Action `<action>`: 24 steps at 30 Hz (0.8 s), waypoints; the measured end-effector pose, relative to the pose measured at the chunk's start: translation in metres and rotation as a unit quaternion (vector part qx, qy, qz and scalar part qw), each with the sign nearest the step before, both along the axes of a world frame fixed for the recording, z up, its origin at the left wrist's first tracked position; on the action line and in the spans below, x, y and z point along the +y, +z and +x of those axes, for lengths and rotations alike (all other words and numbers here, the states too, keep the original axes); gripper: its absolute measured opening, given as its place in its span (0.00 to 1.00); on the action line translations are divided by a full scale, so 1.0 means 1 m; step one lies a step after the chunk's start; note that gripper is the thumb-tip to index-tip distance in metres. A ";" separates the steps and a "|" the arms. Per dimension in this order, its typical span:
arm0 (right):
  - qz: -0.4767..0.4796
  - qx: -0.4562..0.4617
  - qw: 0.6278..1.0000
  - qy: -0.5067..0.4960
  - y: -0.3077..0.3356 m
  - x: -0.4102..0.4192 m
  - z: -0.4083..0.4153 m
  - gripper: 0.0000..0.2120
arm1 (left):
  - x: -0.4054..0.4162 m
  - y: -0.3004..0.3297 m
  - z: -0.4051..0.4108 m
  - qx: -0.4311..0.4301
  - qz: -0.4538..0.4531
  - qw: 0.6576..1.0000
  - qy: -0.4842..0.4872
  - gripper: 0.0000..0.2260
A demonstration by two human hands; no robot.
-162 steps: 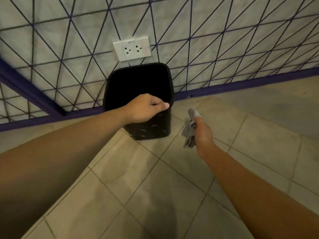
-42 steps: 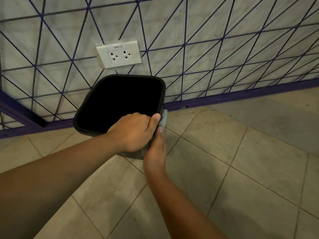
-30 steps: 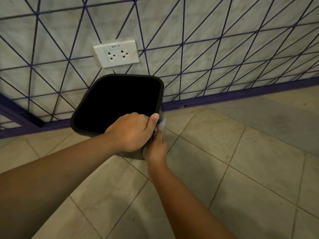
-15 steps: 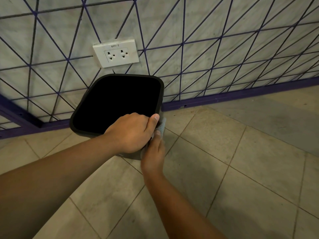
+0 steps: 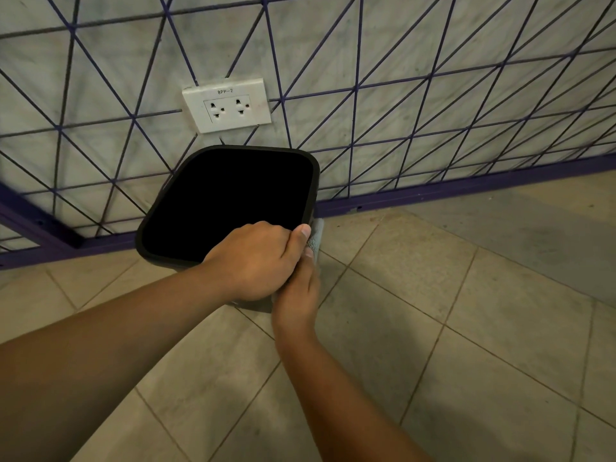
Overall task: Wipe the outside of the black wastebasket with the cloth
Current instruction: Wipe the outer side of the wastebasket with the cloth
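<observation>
Fingers (image 5: pixel 266 231) of the left hand (image 5: pixel 256 261) curl over the near rim of the black square plastic wastebasket (image 5: pixel 230 201), gripping it and tipping it off the tiled floor (image 5: pixel 433 311) by the wall. The right hand (image 5: pixel 295 295) is closed on the pale grey cloth (image 5: pixel 316 233), pressing it flat against the basket's near right corner just under the rim. Wiping looks under way on this one side; the far and left walls appear yet to be reached, though they are hidden here.

Black wastebasket (image 5: pixel 173 208) tilted, grey cloth (image 5: pixel 316 232) against its right side
</observation>
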State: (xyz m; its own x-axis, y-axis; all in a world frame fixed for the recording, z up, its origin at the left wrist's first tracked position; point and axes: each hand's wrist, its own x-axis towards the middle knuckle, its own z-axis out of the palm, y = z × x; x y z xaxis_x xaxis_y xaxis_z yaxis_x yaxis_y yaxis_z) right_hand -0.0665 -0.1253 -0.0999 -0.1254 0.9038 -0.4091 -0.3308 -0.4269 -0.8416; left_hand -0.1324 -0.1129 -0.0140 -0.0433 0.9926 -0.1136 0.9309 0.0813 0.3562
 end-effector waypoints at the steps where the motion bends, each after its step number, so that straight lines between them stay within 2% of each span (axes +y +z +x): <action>1: -0.015 -0.004 1.000 -0.001 -0.002 0.004 0.002 0.30 | 0.000 0.000 0.001 0.002 0.000 1.000 -0.001 0.28; 4: -0.033 -0.017 0.999 0.020 -0.004 0.009 0.005 0.24 | -0.001 -0.002 0.001 0.002 0.003 1.000 -0.004 0.28; 6: -0.017 -0.022 0.999 0.020 0.002 0.003 0.003 0.25 | 0.000 -0.002 0.000 0.001 0.006 1.000 -0.006 0.27; 10: -0.044 -0.013 0.999 -0.007 -0.008 0.009 -0.004 0.47 | 0.000 -0.001 0.001 0.010 0.006 1.000 0.000 0.28; 11: -0.054 -0.006 0.999 0.006 -0.007 0.010 -0.003 0.45 | -0.001 -0.002 0.001 0.009 0.005 1.000 0.001 0.28; 14: -0.042 -0.015 0.998 0.044 0.000 0.008 0.003 0.26 | 0.000 -0.002 -0.001 -0.002 0.005 1.000 -0.001 0.28; 15: -0.046 -0.014 0.998 0.043 -0.003 0.008 0.004 0.24 | 0.000 -0.001 -0.001 -0.002 0.004 1.000 -0.002 0.28; 18: -0.068 -0.007 0.997 0.023 -0.010 0.014 0.005 0.26 | -0.001 0.001 0.003 0.010 0.007 1.000 -0.002 0.27; 22: -0.021 -0.003 1.000 0.024 -0.005 -0.001 0.002 0.44 | -0.001 -0.001 -0.001 -0.003 0.006 1.000 0.000 0.27; 23: -0.011 -0.016 0.999 0.025 -0.006 -0.004 0.002 0.43 | 0.000 -0.001 -0.001 -0.004 0.005 1.000 -0.001 0.27; 24: -0.006 -0.024 1.000 0.018 -0.008 -0.002 0.004 0.38 | 0.000 -0.001 -0.001 -0.002 0.005 1.000 -0.002 0.27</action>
